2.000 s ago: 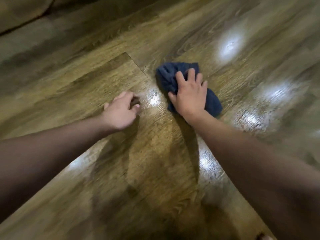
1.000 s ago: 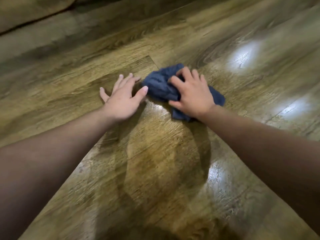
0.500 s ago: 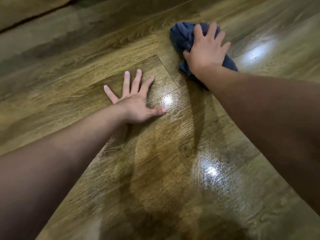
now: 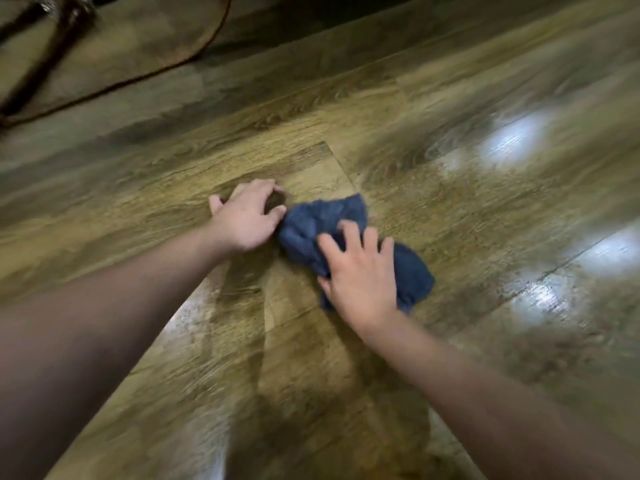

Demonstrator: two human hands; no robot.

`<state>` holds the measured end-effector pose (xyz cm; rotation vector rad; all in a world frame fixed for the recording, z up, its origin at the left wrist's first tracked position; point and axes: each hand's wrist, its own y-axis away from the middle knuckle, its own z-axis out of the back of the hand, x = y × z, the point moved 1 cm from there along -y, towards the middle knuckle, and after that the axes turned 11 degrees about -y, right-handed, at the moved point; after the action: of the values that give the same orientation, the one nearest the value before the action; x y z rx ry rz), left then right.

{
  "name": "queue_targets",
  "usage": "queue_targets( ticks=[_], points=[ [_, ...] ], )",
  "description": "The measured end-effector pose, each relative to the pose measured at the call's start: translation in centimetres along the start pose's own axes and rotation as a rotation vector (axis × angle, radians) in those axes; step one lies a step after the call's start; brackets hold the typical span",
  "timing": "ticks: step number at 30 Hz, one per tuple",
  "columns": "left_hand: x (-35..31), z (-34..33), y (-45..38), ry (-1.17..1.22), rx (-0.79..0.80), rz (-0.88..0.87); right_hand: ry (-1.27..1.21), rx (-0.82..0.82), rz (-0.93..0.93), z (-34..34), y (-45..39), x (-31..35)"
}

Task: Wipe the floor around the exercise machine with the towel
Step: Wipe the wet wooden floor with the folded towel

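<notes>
A crumpled dark blue towel (image 4: 349, 244) lies bunched on the glossy wood-grain floor (image 4: 467, 188), and everything here is placed from it. The right hand (image 4: 360, 275) lies palm down on the towel's near half, its fingers (image 4: 346, 233) spread and only slightly bent, pressing the cloth flat rather than wrapping it; blue fabric shows beyond the fingertips and out to the right of the hand. The left hand (image 4: 247, 216) rests on the bare floor just left of the towel, its fingers curled loosely under with nothing in them, its thumb at or touching the towel's left edge. Far beyond the towel to the left, a dark metal frame (image 4: 45, 57) and a thin brown cord (image 4: 166, 65) lie blurred on the floor.
</notes>
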<state>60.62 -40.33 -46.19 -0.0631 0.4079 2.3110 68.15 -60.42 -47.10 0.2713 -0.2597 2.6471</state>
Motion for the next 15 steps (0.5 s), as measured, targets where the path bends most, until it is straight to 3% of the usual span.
queue_targets(
  ticks=[4, 8, 12, 15],
  points=[
    [3.1, 0.2, 1.2, -0.167, 0.1, 0.104, -0.116, 0.096, 0.199, -0.6, 8.4, 7.1],
    [5.4, 0.4, 2.2, -0.144, 0.081, 0.208, -0.263, 0.107, 0.531, -2.0, 14.8, 12.4],
    [6.4, 0.2, 2.4, -0.156, 0.037, 0.155, -0.211, 0.246, 0.784, -1.6, 13.1, 11.6],
    [6.9, 0.0, 1.9, -0.1, -0.053, 0.166, -0.17, 0.271, 0.743, -1.6, 7.9, 9.0]
  ],
)
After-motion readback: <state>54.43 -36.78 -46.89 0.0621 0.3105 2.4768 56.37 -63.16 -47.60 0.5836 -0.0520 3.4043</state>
